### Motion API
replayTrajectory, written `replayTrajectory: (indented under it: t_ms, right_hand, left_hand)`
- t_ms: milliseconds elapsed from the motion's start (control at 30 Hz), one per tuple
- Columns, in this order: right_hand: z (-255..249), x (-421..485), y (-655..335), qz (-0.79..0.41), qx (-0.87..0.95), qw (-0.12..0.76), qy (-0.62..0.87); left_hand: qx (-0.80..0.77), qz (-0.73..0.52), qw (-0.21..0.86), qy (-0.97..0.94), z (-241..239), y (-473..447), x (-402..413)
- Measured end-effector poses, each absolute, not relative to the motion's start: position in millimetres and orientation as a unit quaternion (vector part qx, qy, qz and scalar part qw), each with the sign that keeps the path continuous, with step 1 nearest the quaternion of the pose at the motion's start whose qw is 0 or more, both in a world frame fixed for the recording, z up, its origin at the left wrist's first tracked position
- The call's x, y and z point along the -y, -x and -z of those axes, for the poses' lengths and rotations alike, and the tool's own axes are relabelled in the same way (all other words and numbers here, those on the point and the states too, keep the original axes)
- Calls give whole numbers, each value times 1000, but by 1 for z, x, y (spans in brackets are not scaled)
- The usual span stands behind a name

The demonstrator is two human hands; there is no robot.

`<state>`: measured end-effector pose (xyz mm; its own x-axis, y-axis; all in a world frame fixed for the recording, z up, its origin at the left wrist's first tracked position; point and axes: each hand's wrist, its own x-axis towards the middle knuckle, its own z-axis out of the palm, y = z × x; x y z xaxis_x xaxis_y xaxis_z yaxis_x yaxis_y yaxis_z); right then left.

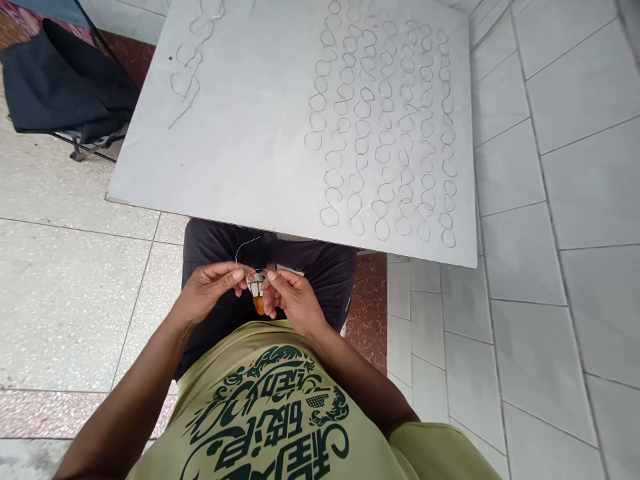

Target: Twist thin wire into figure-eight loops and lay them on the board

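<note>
Over my lap, my left hand (pixel 216 283) pinches a thin curved wire (pixel 238 252) between thumb and fingertips. One end of the wire arcs up and away toward the table edge. My right hand (pixel 291 293) pinches the same wire a short way to the right, with a small bent stretch showing between the hands. Beyond them, several wire pieces bent into figure-eight loops (pixel 363 128) lie in rows on the right side of the white table (pixel 240 153). Looser, wavy wires (pixel 187 73) lie at the table's far left.
A dark cloth (pixel 65 87) hangs over a folding chair at the left. White tiled wall (pixel 530 220) runs close along the table's right side. The table's near edge is just beyond my knees (pixel 210 240). An orange object (pixel 259 305) shows below my hands.
</note>
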<state>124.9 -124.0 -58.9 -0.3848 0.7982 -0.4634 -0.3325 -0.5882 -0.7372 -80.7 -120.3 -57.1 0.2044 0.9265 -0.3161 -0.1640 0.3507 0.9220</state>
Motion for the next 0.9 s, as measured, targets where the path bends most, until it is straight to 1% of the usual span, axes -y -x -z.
replayTrajectory:
  t_ms: [67,133,200,233,267,367,400,467,567,667,767,900]
  right_hand:
    - [61,126,-123,-781,288,357,424]
    - [62,127,-123,-773,325,331,433]
    - [60,128,-128,-727,409,303,461]
    - [57,127,-131,-672,471,299,487]
    - [53,126,-136,-593,539,304,515]
    - [40,118,-148,-308,712,325,541]
    - [35,113,-150,-245,753,316,523]
    - [30,103,-153,-184,820,273,468]
    - [32,89,-152,-176,872,201,410]
    - [43,83,-146,-210,875,166,404]
    - [56,86,-139,-238,865,161,412]
    - [65,96,-130,-234,856,170,428]
  left_hand:
    - [-507,-404,644,-407,54,72,126]
    - [-528,-405,632,-398,52,67,130]
    - [-543,-393,628,-394,50,67,131]
    - [-550,-379,628,-399,50,68,131]
    - [-554,-360,629,-409,49,71,131]
    - [-554,-291,638,-448,48,78,130]
    - [-549,-272,643,-460,48,79,129]
    - [-537,-249,650,-477,47,80,128]
    - [-527,-241,660,-478,45,76,126]
    - [-527,-245,669,-463,45,73,126]
    - [-531,-248,671,-455,49,72,128]
    - [-539,-240,661,-463,57,71,133]
